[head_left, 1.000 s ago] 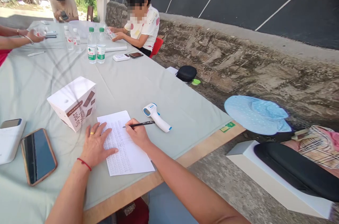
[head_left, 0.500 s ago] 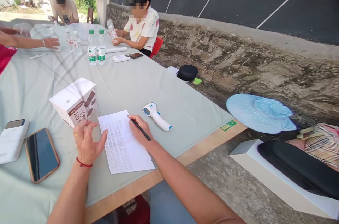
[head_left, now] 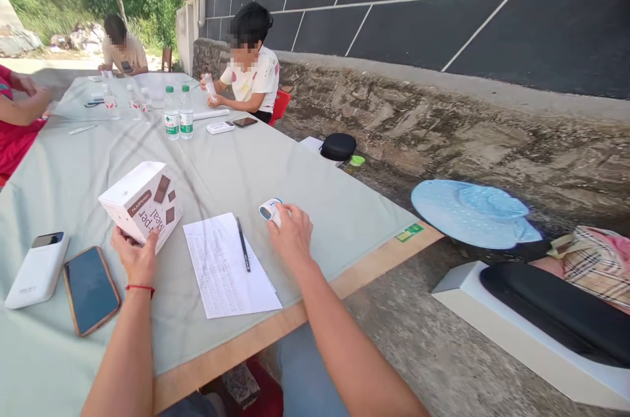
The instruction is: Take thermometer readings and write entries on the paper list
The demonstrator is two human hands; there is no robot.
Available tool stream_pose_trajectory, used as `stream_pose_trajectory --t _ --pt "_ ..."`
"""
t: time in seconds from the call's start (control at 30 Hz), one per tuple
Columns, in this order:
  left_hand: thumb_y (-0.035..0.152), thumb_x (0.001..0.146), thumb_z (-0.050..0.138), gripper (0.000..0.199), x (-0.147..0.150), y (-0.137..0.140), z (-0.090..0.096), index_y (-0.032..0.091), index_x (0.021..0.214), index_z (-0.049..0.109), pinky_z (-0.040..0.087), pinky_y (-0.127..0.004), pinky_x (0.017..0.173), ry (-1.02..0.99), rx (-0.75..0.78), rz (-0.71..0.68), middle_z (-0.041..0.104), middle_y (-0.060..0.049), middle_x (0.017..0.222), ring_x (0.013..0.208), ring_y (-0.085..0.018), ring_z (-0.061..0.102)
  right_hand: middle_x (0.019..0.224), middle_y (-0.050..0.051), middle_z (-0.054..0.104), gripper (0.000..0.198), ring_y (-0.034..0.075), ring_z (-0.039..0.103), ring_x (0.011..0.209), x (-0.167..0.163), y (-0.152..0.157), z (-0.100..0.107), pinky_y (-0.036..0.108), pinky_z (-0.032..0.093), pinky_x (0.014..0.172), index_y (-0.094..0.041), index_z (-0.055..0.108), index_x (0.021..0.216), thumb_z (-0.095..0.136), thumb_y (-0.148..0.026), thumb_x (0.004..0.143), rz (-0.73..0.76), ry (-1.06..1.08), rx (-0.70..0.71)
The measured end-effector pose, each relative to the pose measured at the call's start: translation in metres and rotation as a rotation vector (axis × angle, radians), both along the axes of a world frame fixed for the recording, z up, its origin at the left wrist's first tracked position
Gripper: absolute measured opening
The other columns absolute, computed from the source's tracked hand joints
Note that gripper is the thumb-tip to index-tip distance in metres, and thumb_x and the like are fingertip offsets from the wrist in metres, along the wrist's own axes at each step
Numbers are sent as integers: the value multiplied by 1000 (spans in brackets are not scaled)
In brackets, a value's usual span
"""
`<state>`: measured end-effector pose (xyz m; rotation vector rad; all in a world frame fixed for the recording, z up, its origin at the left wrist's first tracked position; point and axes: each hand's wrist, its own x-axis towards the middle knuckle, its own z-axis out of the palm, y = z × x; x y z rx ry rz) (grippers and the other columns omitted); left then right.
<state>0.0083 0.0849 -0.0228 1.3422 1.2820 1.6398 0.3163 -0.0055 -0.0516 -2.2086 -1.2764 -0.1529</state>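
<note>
My left hand (head_left: 136, 262) grips the near lower corner of a white printed box (head_left: 140, 197), thumb on the front and fingers round the left side. The box appears slightly tilted. My right hand (head_left: 292, 234) is closed over a white and blue infrared thermometer (head_left: 268, 209); its handle is hidden under my fingers. Between my hands lie white paper sheets (head_left: 216, 272) covered in handwriting. A black pen (head_left: 243, 245) rests on them, touched by neither hand.
A phone (head_left: 92, 290) and a white power bank (head_left: 38, 269) lie at left. Two green-capped water bottles (head_left: 186, 113) stand farther back. Several people sit round the table. Beside the table's right edge are a blue hat (head_left: 472, 212) and a black case (head_left: 551, 312).
My right hand has put the pen down on the paper and taken hold of the thermometer. My left hand has closed on the box. A person at left has drawn their arm back.
</note>
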Motion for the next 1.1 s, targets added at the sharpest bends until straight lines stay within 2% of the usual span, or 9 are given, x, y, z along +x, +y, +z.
stream_pose_trajectory --t 0.07,0.2,0.27,0.33,0.4,0.47,0.57,0.8,1.1 --pt "34 63 80 66 -1 -1 1 22 118 46 49 -39 89 -134 -21 12 55 -10 118 103 -23 58 127 22 52 52 35 47 119 11 -4 6 47 35 97 -12 50 132 57 -34 85 -118 18 -202" --pt "35 61 78 52 -2 0 -1 20 103 52 52 -35 80 -405 -89 -145 63 -5 104 91 -21 63 111 19 61 41 31 56 106 23 -3 15 39 40 87 -10 57 119 55 -35 86 -72 155 -439" --pt "35 58 79 52 0 -1 -4 19 101 54 52 -35 78 -436 -161 -270 65 -5 101 88 -21 64 100 14 64 32 27 60 93 18 -3 21 35 42 79 -13 60 111 52 -30 85 -48 318 -370" --pt "35 57 81 58 2 -3 -6 18 106 54 52 -37 79 -373 -202 -360 66 -6 102 91 -23 64 91 7 64 30 23 59 83 2 -9 29 32 42 74 -16 60 106 51 -31 82 32 523 -109" --pt "37 58 82 63 5 -7 -6 17 111 53 51 -38 82 -291 -213 -410 67 -8 106 97 -25 63 87 3 63 31 20 56 79 -24 -20 38 31 42 72 -18 58 103 54 -36 78 179 711 270" --pt "41 61 81 66 6 -9 -4 17 114 51 50 -39 85 -235 -209 -425 67 -9 109 102 -26 63 75 -1 58 23 17 51 69 -56 -32 49 29 41 66 -20 57 88 59 -39 75 387 916 429" --pt "45 63 79 71 6 -12 1 16 120 50 50 -41 88 -142 -192 -432 66 -11 115 106 -28 62 61 -2 53 21 14 46 59 -101 -44 62 29 39 59 -21 53 70 58 -40 76 614 1212 416" --pt "48 68 77 70 3 -15 7 15 125 52 51 -41 87 -41 -171 -517 67 -13 118 109 -31 62 58 -2 51 34 12 42 53 -148 -23 73 28 35 55 -21 52 68 64 -51 76 719 1462 403" --pt "48 66 78 76 2 -15 7 15 128 50 52 -43 87 -68 -218 -540 67 -14 116 106 -32 64 55 -3 50 37 11 42 52 -159 -1 68 27 33 53 -20 53 69 65 -54 74 620 1448 361"
